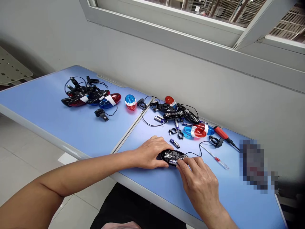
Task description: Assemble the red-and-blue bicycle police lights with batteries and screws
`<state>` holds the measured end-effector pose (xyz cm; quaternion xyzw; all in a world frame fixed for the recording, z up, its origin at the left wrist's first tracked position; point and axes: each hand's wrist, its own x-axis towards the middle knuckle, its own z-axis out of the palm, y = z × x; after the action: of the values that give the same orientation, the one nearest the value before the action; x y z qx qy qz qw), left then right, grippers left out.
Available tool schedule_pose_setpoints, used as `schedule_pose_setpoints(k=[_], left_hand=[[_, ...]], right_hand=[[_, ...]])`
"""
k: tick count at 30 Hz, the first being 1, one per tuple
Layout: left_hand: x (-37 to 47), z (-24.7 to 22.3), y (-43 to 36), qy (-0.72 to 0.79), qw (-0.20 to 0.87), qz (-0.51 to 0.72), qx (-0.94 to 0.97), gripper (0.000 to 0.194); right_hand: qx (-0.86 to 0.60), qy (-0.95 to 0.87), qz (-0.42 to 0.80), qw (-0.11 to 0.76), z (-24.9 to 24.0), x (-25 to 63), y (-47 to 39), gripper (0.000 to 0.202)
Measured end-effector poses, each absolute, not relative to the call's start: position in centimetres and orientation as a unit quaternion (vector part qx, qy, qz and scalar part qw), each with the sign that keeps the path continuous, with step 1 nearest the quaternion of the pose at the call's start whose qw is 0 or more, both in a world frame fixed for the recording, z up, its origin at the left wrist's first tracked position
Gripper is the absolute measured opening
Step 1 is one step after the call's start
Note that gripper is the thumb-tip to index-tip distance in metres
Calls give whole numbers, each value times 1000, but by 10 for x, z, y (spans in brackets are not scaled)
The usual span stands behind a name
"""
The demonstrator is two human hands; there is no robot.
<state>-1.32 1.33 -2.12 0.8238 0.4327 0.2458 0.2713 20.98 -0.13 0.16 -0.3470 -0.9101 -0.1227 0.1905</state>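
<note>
A black oval housing point(173, 156) with its inside facing up lies near the table's front edge. My left hand point(152, 153) grips its left end between thumb and fingers. With fingertips pressed together, my right hand point(199, 178) touches a blue-and-silver battery point(173, 161) seated in the housing's lower right part. Just behind the housing lies a loose battery point(175, 143). A black cable runs from the housing to a small black clamp piece point(216, 141) at the right.
Red-and-blue lenses point(195, 130), open housings point(173, 115), batteries and ring clamps lie behind my hands. To the right are a red-handled tool point(221, 132) and a screwdriver point(218, 160). Several assembled lights point(110, 100) are piled on the left blue table point(47, 105).
</note>
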Motion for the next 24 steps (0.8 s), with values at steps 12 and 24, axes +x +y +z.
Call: schedule_pose_setpoints(k=[12,24], left_hand=[[-12,-23,14,438,275,251,818,42],[-13,-29,16,432,268,258,822,43]], right_hand=[[-356,-909,-145,157,12,211,-8,21],[-315,-916,-180,168,-2,206,-1,26]])
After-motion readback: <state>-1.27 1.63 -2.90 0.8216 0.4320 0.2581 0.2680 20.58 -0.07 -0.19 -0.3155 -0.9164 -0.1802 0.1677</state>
